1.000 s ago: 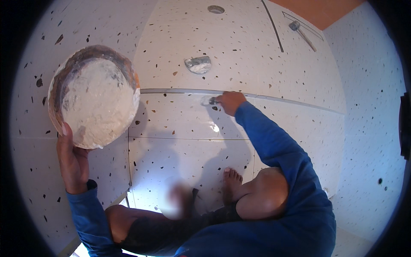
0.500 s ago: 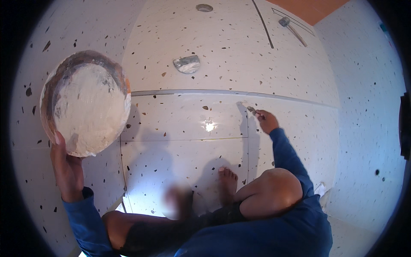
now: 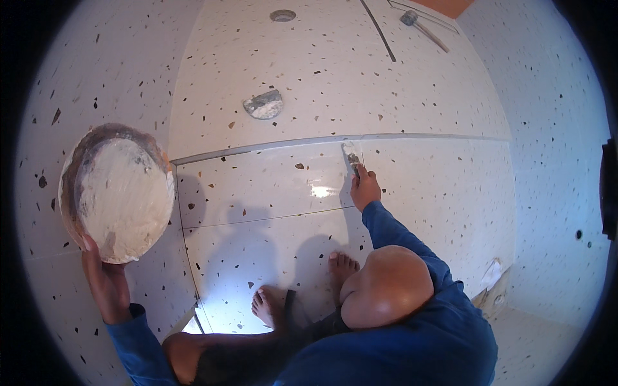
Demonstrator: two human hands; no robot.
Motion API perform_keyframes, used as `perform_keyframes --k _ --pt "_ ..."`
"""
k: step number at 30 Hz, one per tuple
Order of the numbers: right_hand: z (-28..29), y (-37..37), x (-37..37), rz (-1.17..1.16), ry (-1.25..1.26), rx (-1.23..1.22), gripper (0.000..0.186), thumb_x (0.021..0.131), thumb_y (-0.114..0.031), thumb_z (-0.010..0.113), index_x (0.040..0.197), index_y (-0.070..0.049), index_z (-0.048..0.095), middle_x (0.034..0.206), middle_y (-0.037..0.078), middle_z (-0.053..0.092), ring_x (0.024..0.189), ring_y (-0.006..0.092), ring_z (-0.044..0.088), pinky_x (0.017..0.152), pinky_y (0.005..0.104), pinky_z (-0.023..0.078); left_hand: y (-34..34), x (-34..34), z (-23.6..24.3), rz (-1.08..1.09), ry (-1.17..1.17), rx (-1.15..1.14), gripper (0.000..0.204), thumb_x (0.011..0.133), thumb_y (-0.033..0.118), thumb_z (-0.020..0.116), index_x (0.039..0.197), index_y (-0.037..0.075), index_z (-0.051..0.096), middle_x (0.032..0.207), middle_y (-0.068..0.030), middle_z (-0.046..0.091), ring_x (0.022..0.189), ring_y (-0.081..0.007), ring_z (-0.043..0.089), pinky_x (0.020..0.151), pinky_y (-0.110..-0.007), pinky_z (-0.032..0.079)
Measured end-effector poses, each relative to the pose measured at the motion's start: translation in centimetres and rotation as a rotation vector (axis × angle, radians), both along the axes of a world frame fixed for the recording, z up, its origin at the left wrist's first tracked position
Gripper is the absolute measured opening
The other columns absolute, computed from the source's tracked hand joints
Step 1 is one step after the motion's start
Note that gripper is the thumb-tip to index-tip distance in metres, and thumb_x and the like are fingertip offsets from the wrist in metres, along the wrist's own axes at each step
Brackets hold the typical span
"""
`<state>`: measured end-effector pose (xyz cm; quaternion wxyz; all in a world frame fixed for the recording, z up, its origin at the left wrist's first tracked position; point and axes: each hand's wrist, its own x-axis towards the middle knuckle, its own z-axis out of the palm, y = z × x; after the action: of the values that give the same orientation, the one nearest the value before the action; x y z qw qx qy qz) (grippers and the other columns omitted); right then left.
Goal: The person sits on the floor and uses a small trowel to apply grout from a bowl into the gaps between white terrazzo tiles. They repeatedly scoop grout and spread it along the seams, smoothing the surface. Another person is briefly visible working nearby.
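My left hand grips the lower edge of a round, worn bowl, tilted so that the whitish paste inside shows. On the right, my right hand is closed around a small putty knife. Its blade points away from me and rests at or just above a joint between two speckled floor tiles, close to a grey strip that crosses the floor. Whitish smears show at the blade tip. My fingers hide most of the handle.
Beyond the strip lie a half-round grey piece with whitish residue, a round drain opening, a dark narrow bar and a mallet. Speckled walls rise left and right. A crumpled white scrap lies at the right.
My right hand has shifted left, and the putty knife now points more straight ahead. The bowl sits lower in the view. The whole view has turned slightly.
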<state>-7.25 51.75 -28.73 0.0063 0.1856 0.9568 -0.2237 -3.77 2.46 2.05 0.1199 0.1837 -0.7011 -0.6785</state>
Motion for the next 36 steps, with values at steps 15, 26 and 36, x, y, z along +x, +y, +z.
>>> perform_keyframes --k 15,26,36 --pt "1.8 -0.4 -0.5 0.069 -0.134 0.054 0.036 0.094 -0.021 0.051 0.127 -0.007 0.049 0.104 0.026 0.056 0.083 0.0429 0.065 0.074 0.0495 0.055 -0.2 -0.5 -0.7 -0.089 -0.009 0.016 0.070 0.097 0.048 0.051 0.140 -0.005 0.035 0.134 -0.0180 0.051 0.113 -0.0249 0.061 0.084 -0.035 0.057" --pt "1.0 2.6 -1.9 0.126 -0.151 0.071 0.030 0.093 -0.020 0.051 0.118 -0.005 0.055 0.100 0.025 0.059 0.083 0.0415 0.065 0.074 0.0501 0.054 0.3 -0.8 -0.8 -0.133 -0.030 0.009 0.071 0.097 0.049 0.051 0.141 -0.004 0.034 0.136 -0.0186 0.049 0.117 -0.0252 0.059 0.087 -0.035 0.056" --pt "5.9 -3.0 -3.1 0.484 -0.029 0.170 0.028 0.089 -0.018 0.058 0.117 -0.012 0.060 0.099 0.014 0.064 0.090 0.0342 0.065 0.074 0.0446 0.054 0.3 -0.5 -0.2 -0.125 -0.029 0.008 0.070 0.097 0.047 0.051 0.141 -0.004 0.034 0.135 -0.0180 0.051 0.115 -0.0236 0.060 0.087 -0.035 0.056"
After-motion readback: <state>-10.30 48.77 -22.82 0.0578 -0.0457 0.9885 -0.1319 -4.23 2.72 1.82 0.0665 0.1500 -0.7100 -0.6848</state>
